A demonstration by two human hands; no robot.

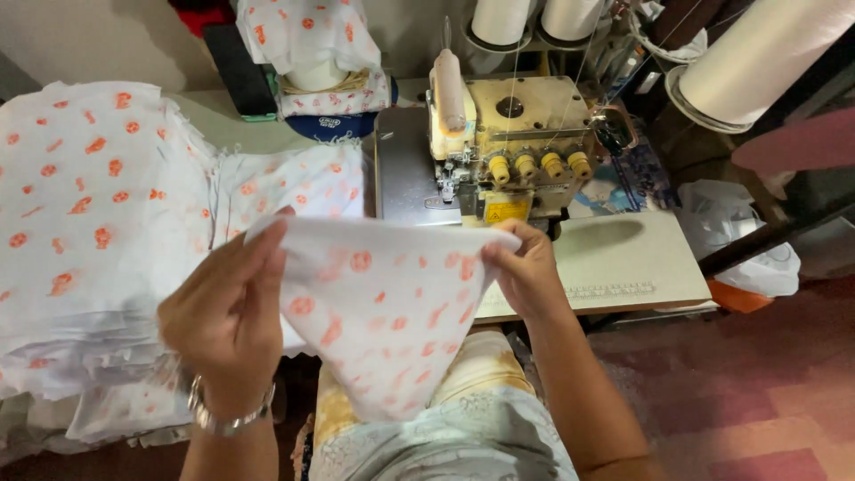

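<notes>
Nearest us, our left hand and right hand each pinch a top corner of the printed cloth piece, stretched between them before the sewing machine. We judge we're aligning edges; feeding calls for steady tension.

Sewing workshop: overlock machine, thread cones, fabric stacks.
</notes>
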